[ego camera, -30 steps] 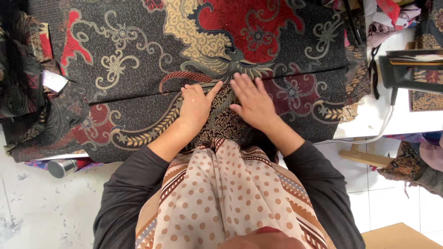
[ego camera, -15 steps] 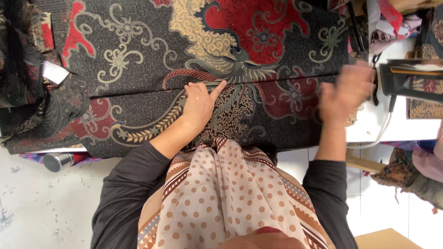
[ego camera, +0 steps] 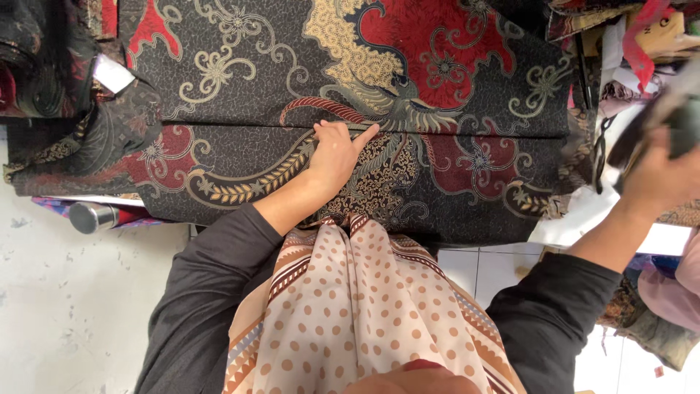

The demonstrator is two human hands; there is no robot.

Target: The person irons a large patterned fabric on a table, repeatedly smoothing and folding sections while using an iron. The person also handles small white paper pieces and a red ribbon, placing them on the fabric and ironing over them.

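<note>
A large dark batik cloth (ego camera: 240, 87) with red, gold and cream floral patterns lies spread in front of me, folded along a crease across its middle. My left hand (ego camera: 334, 157) rests flat on that crease, fingers together and thumb spread. My right hand (ego camera: 660, 179) is far out at the right edge, blurred, with its fingers closed around a dark handled tool (ego camera: 682, 128) that I cannot make out clearly. A beige polka-dot scarf (ego camera: 350, 306) hangs down my front.
More patterned cloth is bunched at the left (ego camera: 44, 80), with a white tag (ego camera: 113, 73) on it. A metal cylinder (ego camera: 91, 217) lies below the cloth's left edge. Mixed fabrics and papers are piled at the upper right (ego camera: 642, 36). Pale floor tiles (ego camera: 481, 266) show below.
My right hand left the crease beside the left hand, swung out to the right and closed on the dark tool. The left hand stayed on the fold.
</note>
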